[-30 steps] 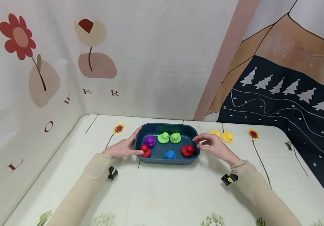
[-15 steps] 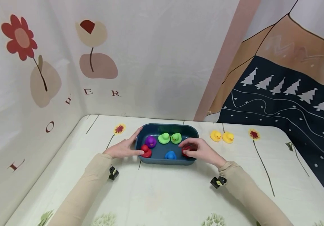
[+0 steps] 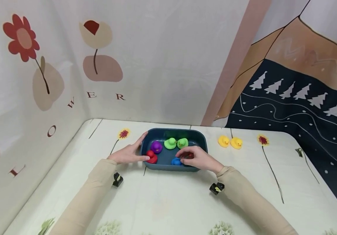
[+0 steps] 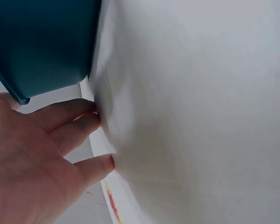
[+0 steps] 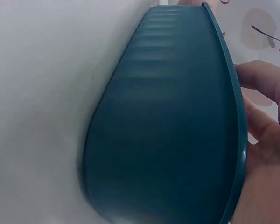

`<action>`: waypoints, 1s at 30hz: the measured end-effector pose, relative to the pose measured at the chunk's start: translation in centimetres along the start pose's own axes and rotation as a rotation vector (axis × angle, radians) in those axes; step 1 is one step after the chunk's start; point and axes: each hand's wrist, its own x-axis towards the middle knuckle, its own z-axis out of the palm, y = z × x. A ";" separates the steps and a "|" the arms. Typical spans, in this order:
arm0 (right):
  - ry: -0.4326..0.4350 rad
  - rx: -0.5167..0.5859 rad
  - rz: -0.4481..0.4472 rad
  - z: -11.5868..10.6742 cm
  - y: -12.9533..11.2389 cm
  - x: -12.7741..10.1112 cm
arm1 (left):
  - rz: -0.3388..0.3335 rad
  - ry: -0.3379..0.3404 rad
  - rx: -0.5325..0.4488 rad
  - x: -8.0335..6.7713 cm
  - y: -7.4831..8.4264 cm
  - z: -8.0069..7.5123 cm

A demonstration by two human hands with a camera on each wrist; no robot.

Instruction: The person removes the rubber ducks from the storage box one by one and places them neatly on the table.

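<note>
A dark teal plastic tub [image 3: 162, 167] holds several toy ducks. My left hand [image 3: 129, 154] steadies its left end, thumb over the rim beside a red duck [image 3: 152, 159]; in the left wrist view the fingers [image 4: 74, 121] reach straight down outside the tub wall. Loosely bent, my right hand [image 3: 196, 157] hovers inside the tub, thumb and forefinger close about a blue duck [image 3: 176, 161]. That hand mostly covers a second red duck. The right wrist view shows its bent fingers [image 5: 259, 77] beyond the rim, fingertips hidden.
Inside the tub sit a purple duck [image 3: 156, 147] and two green ducks, one left [image 3: 170, 143] and one right [image 3: 182, 143]. Two yellow ducks, one [image 3: 223, 141] and another [image 3: 236, 143], stand on the flower-printed cloth right of the tub. A printed curtain [image 3: 156, 65] hangs behind.
My right hand has moved left, from the tub's right end across the red duck to the blue duck. Both yellow ducks are now fully uncovered. The left hand and tub have stayed put.
</note>
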 end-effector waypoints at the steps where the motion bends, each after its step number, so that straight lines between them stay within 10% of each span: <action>1: -0.012 -0.007 0.007 0.0 0.0 0.1 | 0.002 0.000 -0.002 0.0 0.0 0.0; 30: -0.187 0.139 0.161 1.0 0.6 2.9 | -0.016 0.006 0.017 -0.2 0.2 -0.1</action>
